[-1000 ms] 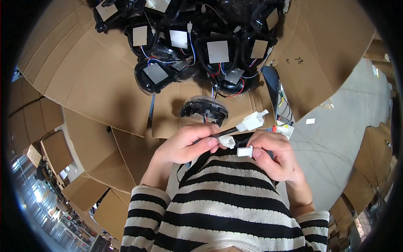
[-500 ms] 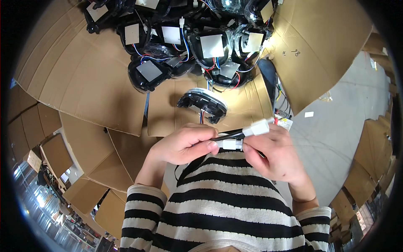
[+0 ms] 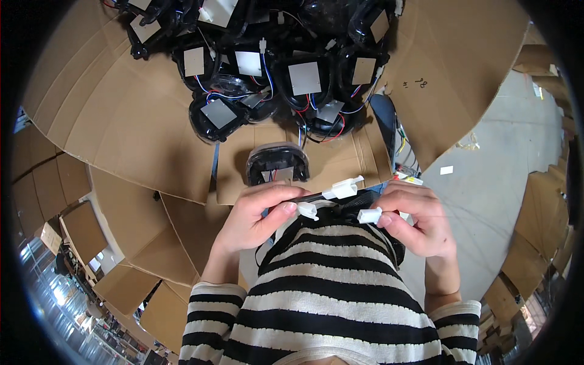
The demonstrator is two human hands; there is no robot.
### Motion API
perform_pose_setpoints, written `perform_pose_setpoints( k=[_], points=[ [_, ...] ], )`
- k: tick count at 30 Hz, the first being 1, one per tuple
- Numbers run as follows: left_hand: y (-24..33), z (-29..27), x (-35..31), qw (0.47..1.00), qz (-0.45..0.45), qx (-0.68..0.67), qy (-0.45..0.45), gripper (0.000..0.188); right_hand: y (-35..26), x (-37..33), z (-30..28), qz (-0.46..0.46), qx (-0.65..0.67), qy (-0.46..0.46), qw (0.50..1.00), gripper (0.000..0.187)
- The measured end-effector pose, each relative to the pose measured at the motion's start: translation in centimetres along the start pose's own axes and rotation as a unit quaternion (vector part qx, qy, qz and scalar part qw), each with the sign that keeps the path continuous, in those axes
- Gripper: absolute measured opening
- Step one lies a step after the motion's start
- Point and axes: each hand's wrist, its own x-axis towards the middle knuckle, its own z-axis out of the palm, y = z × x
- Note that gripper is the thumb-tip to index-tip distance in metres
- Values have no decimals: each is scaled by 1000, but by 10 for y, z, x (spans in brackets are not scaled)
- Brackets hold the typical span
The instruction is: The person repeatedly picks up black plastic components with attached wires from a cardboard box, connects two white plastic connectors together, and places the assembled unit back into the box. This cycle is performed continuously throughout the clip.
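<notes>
My left hand (image 3: pixel 258 213) pinches a white plug connector (image 3: pixel 308 210) between thumb and finger. A second white connector (image 3: pixel 344 188), on a black cable, sticks out from the same hand toward the right. My right hand (image 3: pixel 417 216) has its thumb and fingers closed on another white connector (image 3: pixel 369 215), held apart from the two on the left. Just beyond my left hand lies a black lamp unit (image 3: pixel 277 163) with a clear rim and a light square pad, resting on the cardboard. The wires behind my right hand's connector are mostly hidden.
Several similar black lamp units (image 3: pixel 304 78) with square pads and coloured wires are heaped at the far side on cardboard (image 3: pixel 115 115). Opened cardboard boxes (image 3: pixel 143 225) stand at the left. Grey floor (image 3: pixel 480 194) shows at the right.
The connector in my right hand has come away from the one in my left, and my hands are farther apart. The near lamp unit has turned and its bright light is gone.
</notes>
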Motion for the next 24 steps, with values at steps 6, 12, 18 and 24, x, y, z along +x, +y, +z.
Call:
perform_pose_setpoints(
  k=[6,12,18,24],
  points=[
    [0,-1,0,999,40,26,8,19,-4,-1,1,16,54,-15,998,2],
    [-6,11,-1,990,87,65,91,23,-10,-1,14,81,125,-1,989,4],
    [-8,15,-5,975,101,129,151,27,-7,-2,17,103,67,16,992,4],
    [-7,20,-15,947,134,251,148,25,-3,-2,22,55,-87,22,994,3]
  ],
)
